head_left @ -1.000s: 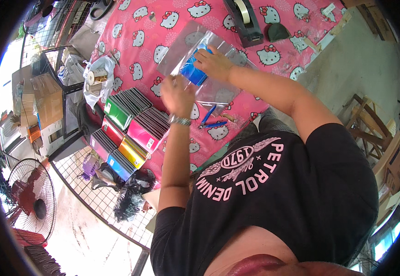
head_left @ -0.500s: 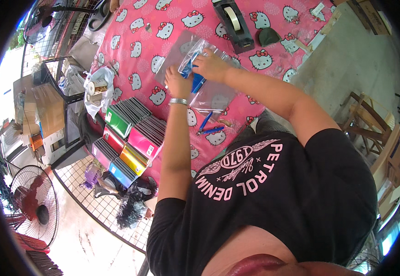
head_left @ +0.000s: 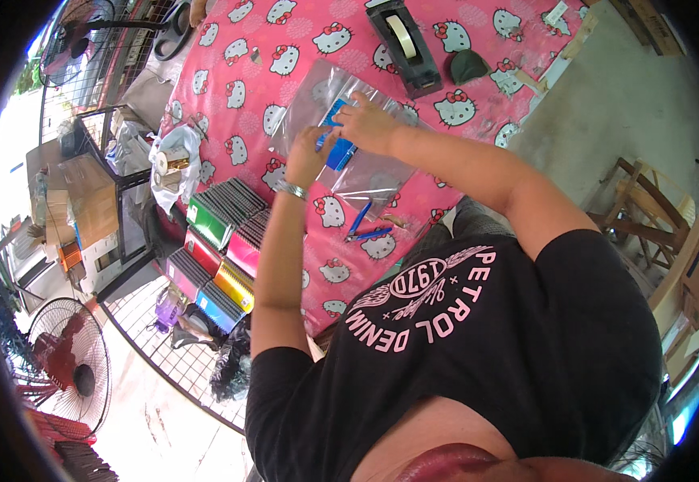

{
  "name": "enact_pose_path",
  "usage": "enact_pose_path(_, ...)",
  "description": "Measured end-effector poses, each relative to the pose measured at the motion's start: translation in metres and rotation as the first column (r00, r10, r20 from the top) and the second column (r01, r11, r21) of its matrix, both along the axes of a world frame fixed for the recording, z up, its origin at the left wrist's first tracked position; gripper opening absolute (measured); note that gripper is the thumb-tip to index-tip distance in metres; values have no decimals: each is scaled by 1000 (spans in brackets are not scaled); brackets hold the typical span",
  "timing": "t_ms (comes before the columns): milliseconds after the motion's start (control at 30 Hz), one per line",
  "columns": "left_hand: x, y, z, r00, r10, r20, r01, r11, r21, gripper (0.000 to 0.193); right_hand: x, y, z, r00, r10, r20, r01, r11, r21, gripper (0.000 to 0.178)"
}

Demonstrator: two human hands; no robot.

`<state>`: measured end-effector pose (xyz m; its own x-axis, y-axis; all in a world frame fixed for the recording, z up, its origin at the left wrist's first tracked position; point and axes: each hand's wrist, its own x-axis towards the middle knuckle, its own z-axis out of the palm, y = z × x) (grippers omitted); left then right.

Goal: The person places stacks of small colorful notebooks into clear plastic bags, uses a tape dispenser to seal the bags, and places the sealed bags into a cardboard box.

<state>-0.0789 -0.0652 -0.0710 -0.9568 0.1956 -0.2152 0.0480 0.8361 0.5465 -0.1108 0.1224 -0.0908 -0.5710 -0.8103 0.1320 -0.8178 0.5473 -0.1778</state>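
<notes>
Left hand (head_left: 311, 157) and right hand (head_left: 364, 124), fingers bent at the blue pack (head_left: 340, 157), which lies on or in clear plastic (head_left: 309, 100) atop the pink tablecloth (head_left: 241, 124); whether either grips it cannot be told

The left hand (head_left: 309, 159) and the right hand (head_left: 365, 124) cover part of the blue item (head_left: 339, 157), and whether they really grip it is unclear. The left forearm (head_left: 280, 257) hides some pink notebooks (head_left: 242, 255). The upper edge cuts the tablecloth (head_left: 257, 108).

Blue item (head_left: 339, 157), pink cat-patterned tablecloth (head_left: 255, 90), black tape dispenser (head_left: 422, 79), green, red and yellow notebooks (head_left: 233, 283)
</notes>
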Motion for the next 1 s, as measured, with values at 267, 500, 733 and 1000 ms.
enact_pose_path(267,38,39,-29,920,142,-365,-284,884,-372,46,11,4,-5,988,-70,134,110,941,-321,29)
enact_pose_path(500,21,45,-21,916,164,-366,-303,881,-363,14,70,28,-14,997,-14,76,21,996,-90,64)
enact_pose_path(733,15,51,-10,984,53,-168,-135,839,-527,15,67,0,2,978,-109,177,84,986,145,74)
enact_pose_path(1000,16,61,-18,998,69,-8,-58,755,-653,26,1,65,3,897,-343,278,433,810,-396,39)
